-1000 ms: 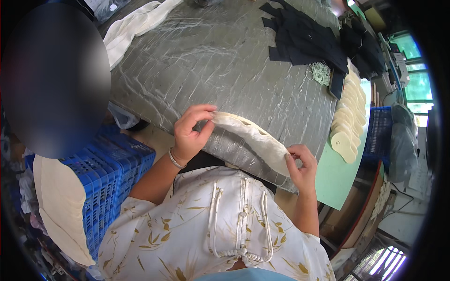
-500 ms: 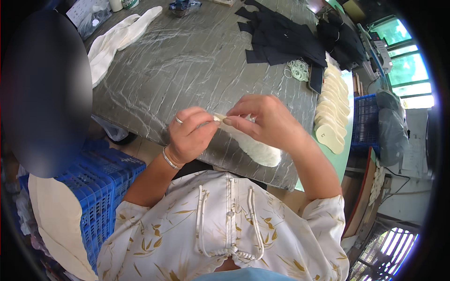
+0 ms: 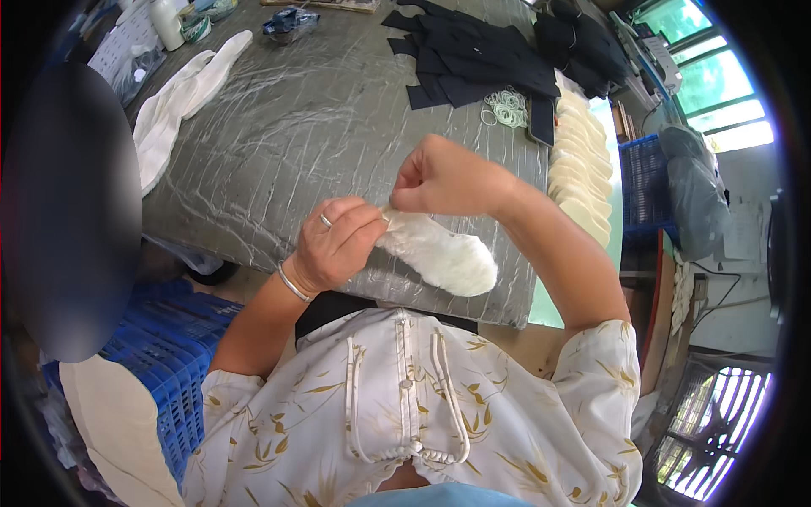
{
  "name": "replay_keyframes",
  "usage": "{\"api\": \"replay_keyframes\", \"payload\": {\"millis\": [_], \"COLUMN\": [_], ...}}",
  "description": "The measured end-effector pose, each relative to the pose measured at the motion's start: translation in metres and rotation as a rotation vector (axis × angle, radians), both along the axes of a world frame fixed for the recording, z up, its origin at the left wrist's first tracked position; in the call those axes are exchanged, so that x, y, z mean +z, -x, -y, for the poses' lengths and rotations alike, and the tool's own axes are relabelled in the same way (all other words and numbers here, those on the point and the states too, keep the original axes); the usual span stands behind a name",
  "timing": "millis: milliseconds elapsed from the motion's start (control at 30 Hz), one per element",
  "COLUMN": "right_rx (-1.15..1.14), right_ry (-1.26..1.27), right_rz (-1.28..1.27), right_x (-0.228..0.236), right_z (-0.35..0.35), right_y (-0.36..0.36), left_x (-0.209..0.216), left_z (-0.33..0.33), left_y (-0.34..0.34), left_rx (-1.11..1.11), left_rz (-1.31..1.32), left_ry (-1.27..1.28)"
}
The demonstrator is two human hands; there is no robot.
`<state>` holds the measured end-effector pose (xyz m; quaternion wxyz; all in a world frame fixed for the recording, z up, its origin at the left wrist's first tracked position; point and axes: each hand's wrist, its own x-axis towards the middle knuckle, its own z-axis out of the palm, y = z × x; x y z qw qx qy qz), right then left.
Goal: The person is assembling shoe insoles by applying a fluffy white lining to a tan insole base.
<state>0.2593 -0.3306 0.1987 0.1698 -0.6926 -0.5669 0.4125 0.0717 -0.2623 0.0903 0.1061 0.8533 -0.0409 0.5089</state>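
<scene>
A white fleece insole (image 3: 452,260) slants over the near edge of the dark table, its rounded, fluffy end lying toward the lower right. My left hand (image 3: 340,243), with a ring and a bracelet, is closed on the insole's upper left end, pinching it between thumb and fingers. Close above that end is my right hand (image 3: 448,179), closed with its fingers curled in and the fingertips at the insole's edge. What sits inside those right fingertips is hidden by the hand.
Black fabric pieces (image 3: 473,55), pale rubber bands (image 3: 507,108) and a phone (image 3: 541,120) lie at the far right. Beside them runs a row of cream insoles (image 3: 581,165). A white cloth strip (image 3: 182,106) lies far left. Blue crates (image 3: 182,338) stand at lower left.
My right hand has risen and turned, its fingers curling in, where before they pinched beside my left fingertips. More of the insole shows. The view has shifted slightly.
</scene>
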Motion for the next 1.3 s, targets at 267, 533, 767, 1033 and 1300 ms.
{"api": "replay_keyframes", "payload": {"millis": [267,533,767,1033,1300], "right_rx": [0.058,0.003,-0.111,-0.348,-0.369], "right_ry": [-0.178,-0.387,-0.426,-0.408,-0.635], "right_rz": [0.144,0.032,0.041,0.099,0.390], "right_x": [-0.012,-0.009,-0.055,-0.094,-0.109], "right_z": [0.002,0.026,0.105,0.129,0.122], "right_y": [0.000,0.011,-0.023,0.007,0.040], "left_x": [-0.009,-0.021,-0.041,-0.065,-0.010], "left_z": [0.010,0.004,-0.007,-0.013,0.010], "left_y": [0.002,0.011,0.020,0.030,0.019], "left_rx": [-0.023,-0.390,-0.533,-0.515,0.072], "left_rz": [-0.150,-0.372,-0.279,-0.248,-0.622], "left_ry": [0.490,1.338,1.246,1.614,0.310]}}
